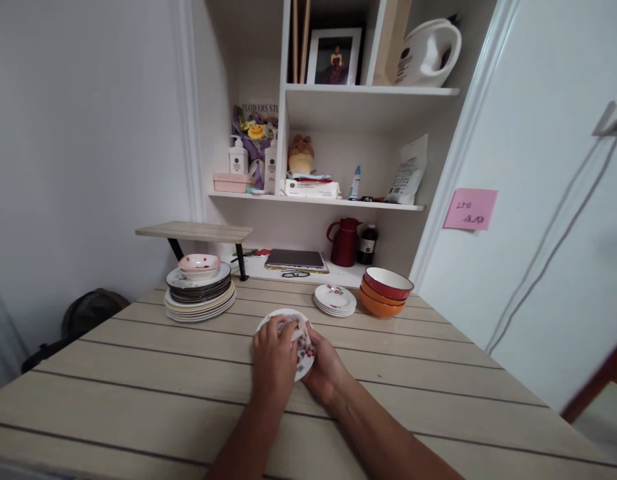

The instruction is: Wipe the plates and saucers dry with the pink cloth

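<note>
A small white plate with red flowers (304, 365) is held over the middle of the table. My right hand (324, 365) grips its right rim, the thumb on top and the fingers underneath. On the plate's face, my left hand (275, 348) presses a crumpled pale pink cloth (299, 327), its fingers bent over it. Part of the cloth and the plate's left side are hidden by that hand. Farther back, a short stack of matching flowered plates (334, 300) lies on the table, apart from both hands.
Stacked bowls (383, 303), red over orange, stand back right. At back left are piled plates (201, 300) topped by a pink-rimmed bowl (198, 265), beside a small raised shelf (198, 232). Behind are a laptop (296, 259), glasses (295, 274), a red jug (344, 243) and a dark bottle (368, 244).
</note>
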`<state>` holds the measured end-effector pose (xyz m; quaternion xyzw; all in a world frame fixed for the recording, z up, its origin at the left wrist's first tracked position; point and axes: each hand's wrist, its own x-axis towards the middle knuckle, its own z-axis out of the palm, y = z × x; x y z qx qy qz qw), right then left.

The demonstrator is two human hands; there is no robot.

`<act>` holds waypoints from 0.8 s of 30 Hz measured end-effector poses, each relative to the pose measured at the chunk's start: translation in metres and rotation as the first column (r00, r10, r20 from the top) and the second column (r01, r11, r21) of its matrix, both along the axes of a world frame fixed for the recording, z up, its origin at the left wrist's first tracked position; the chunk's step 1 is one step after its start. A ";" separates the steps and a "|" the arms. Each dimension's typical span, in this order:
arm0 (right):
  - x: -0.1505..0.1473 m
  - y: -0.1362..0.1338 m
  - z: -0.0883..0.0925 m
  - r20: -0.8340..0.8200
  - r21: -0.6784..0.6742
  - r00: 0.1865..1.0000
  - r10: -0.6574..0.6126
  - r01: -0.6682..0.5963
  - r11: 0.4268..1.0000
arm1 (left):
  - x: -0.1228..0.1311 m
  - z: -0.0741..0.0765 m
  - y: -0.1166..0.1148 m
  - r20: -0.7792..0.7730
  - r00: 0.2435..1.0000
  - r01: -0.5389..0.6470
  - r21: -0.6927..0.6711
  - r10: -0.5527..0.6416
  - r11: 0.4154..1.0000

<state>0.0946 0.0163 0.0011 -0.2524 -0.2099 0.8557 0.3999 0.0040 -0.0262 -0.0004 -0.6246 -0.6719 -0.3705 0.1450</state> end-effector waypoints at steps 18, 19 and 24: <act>0.014 0.011 0.004 -0.071 0.020 0.997 0.030 -0.029 0.999 | 0.010 0.003 -0.006 -0.056 0.987 0.151 -0.012 -0.151 0.989; 0.011 0.009 0.003 -0.068 0.022 0.997 0.039 -0.037 0.999 | 0.010 0.003 -0.005 -0.057 0.990 0.131 -0.006 -0.131 0.991; -0.001 -0.003 -0.001 -0.010 0.037 1.000 0.025 -0.024 0.999 | -0.003 0.002 -0.001 -0.034 0.990 -0.134 0.019 0.134 0.991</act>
